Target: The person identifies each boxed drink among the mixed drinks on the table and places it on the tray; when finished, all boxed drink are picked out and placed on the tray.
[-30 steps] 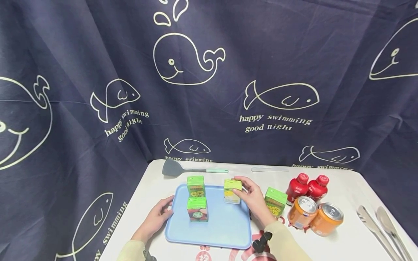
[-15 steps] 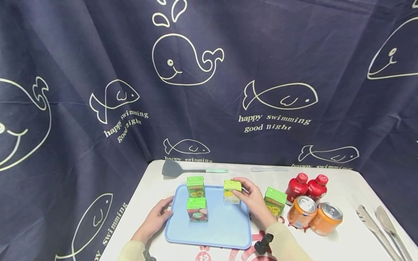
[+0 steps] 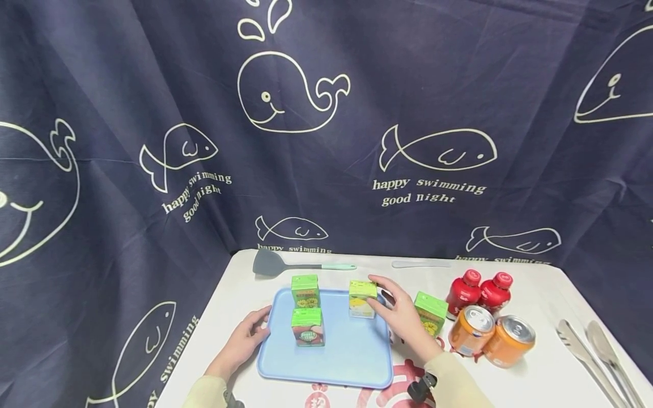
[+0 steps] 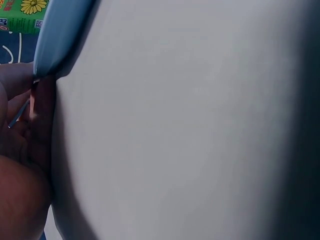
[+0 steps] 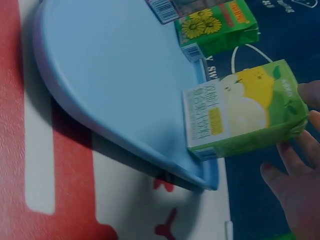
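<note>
A light blue tray (image 3: 352,365) lies on the table with two green juice cartons standing on it, a rear one (image 3: 305,292) with yellow flowers and a brown-fronted one (image 3: 308,328) before it. My left hand (image 3: 247,337) pinches the tray's left rim; the left wrist view has the blue rim (image 4: 62,40) between thumb and fingers. Upright in the tray's far right corner is a yellow-green juice carton (image 5: 245,110). Around its top edge my right hand (image 3: 400,317) has its fingers spread loosely, the fingertips right beside the carton.
Right of the tray stands another green carton (image 3: 430,314). Beyond it are two red bottles (image 3: 464,293) and two orange cans (image 3: 471,333). Metal utensils (image 3: 586,354) lie far right. A spatula (image 3: 270,264) and a pale knife (image 3: 420,264) lie along the back edge, before a dark curtain (image 3: 326,170).
My right hand's fingers have loosened from the yellow-green carton and drawn slightly right and away. The carton stays in the tray's corner. The left hand has not moved.
</note>
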`<state>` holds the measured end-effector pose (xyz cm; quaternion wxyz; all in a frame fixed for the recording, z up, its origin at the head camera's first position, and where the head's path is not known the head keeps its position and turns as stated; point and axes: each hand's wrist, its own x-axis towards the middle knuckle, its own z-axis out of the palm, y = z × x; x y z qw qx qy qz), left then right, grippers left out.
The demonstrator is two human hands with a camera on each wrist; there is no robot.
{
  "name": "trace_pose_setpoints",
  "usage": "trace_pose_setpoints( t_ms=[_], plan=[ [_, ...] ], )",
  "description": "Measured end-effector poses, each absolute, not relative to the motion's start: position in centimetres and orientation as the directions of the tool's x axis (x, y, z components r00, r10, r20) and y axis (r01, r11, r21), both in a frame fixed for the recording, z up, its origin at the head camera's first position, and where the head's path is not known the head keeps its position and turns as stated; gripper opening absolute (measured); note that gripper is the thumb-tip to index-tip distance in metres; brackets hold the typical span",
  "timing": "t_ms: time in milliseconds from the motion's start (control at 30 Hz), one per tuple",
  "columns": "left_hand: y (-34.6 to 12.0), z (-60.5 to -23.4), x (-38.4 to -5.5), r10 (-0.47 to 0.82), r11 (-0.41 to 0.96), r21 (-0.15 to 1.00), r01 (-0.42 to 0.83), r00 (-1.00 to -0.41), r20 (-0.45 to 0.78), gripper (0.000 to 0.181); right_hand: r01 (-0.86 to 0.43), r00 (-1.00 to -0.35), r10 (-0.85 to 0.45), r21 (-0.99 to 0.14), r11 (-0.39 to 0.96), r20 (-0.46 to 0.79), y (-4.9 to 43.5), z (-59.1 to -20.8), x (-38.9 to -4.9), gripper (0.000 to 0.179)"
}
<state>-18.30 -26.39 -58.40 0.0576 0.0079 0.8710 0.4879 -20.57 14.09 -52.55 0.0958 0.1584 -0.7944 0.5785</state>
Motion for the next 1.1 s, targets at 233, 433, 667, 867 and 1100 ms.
trace_pose_setpoints(
  t_ms=[233,433,667,867,1100],
  plan=[
    [-26.3,-58.5,-18.5,0.059,0.517,0.853,-0.066,-0.992,-0.112,0.056,-0.447,-0.894,-0.180,-0.841,0.304,0.410,15.3,-51.0,-19.6,0.050],
    [-26.3,-58.5,-18.6,0.063,0.518,0.853,-0.061,-0.992,-0.109,0.056,-0.430,-0.903,-0.168,-0.840,0.331,0.396,16.5,-50.1,-18.8,0.052],
    [-26.4,-58.5,-18.6,0.060,0.517,0.854,-0.060,-0.993,-0.106,0.056,-0.500,-0.866,-0.169,-0.805,0.318,0.471,17.5,-50.0,-18.2,0.052],
    [-26.5,-58.5,-18.4,0.065,0.524,0.850,-0.050,-0.993,-0.098,0.055,-0.543,-0.837,-0.142,-0.767,0.342,0.529,18.9,-49.9,-17.9,0.053],
    [-26.5,-58.6,-18.5,0.066,0.529,0.847,-0.050,-0.993,-0.099,0.055,-0.525,-0.832,-0.073,-0.735,0.429,0.550,20.7,-49.9,-17.3,0.053]
  ],
)
